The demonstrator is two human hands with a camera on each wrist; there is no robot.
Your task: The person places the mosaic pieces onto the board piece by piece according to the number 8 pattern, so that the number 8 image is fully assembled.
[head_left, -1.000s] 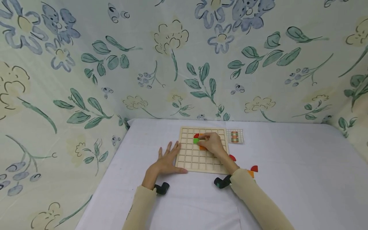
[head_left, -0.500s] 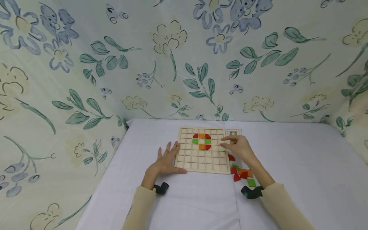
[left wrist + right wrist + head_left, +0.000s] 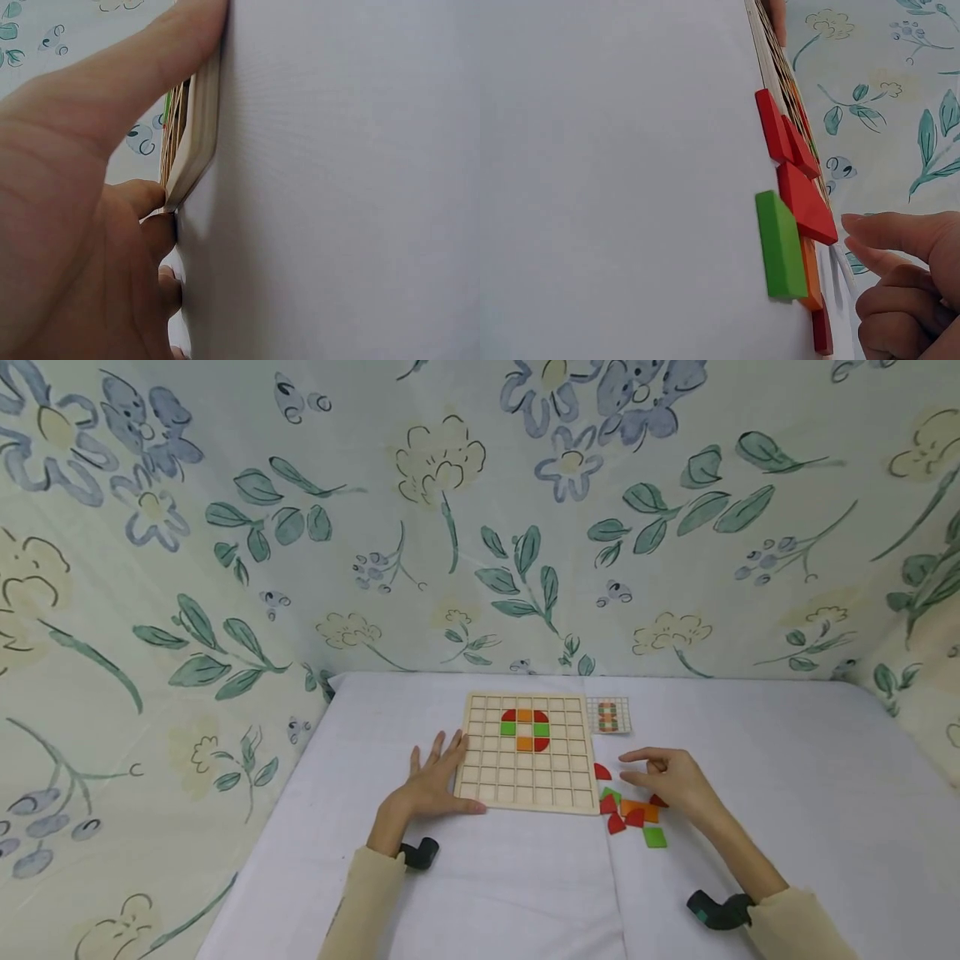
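Observation:
The wooden grid board (image 3: pixel 487 777) lies flat on the table with red, orange and green pieces set in its upper middle cells as a ring. My left hand (image 3: pixel 431 787) rests at the board's lower left corner, fingers spread along the side, thumb along the front edge. In the left wrist view its thumb (image 3: pixel 150 67) lies against the board's rim. My right hand (image 3: pixel 675 781) hovers right of the board above loose pieces, thumb and index finger apart with nothing seen between them. Below it lie a green square (image 3: pixel 655 837), orange pieces (image 3: pixel 647 811) and red quarter-circles (image 3: pixel 616 823).
A small pattern card (image 3: pixel 608 717) with a coloured grid lies against the board's upper right side. One red quarter-circle (image 3: pixel 602 772) sits by the board's right edge. White cloth (image 3: pixel 540 893) covers the table, and a floral curtain (image 3: pixel 450 527) hangs behind it.
My right hand placed a green square in the board, then withdrew right and down toward the loose pieces, uncovering the ring and the card. The left hand stayed in place.

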